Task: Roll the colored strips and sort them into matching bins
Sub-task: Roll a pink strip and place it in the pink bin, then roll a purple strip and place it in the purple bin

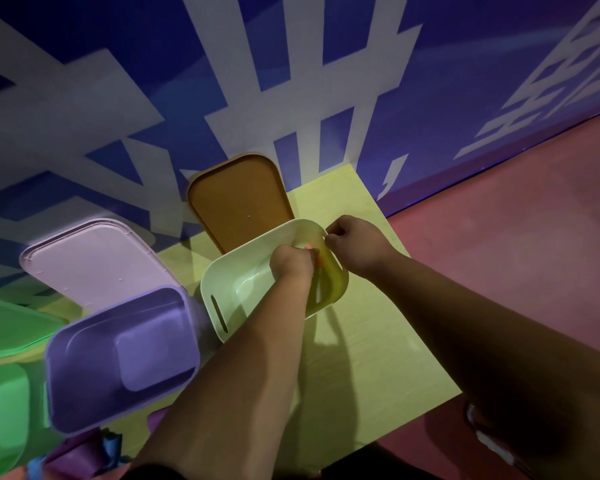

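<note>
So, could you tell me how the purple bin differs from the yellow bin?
The purple bin is darker; the yellow bin is pale. The purple bin shows only its bare floor; the yellow bin has the left hand inside. The purple bin sits nearer, the yellow bin farther back. Both are open tubs on the table.

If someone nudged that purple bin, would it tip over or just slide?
Probably slide: the purple bin looks empty and thin-walled, so it is likely light, and the table looks smooth. Its wide, flat bottom makes tipping unlikely.
</note>
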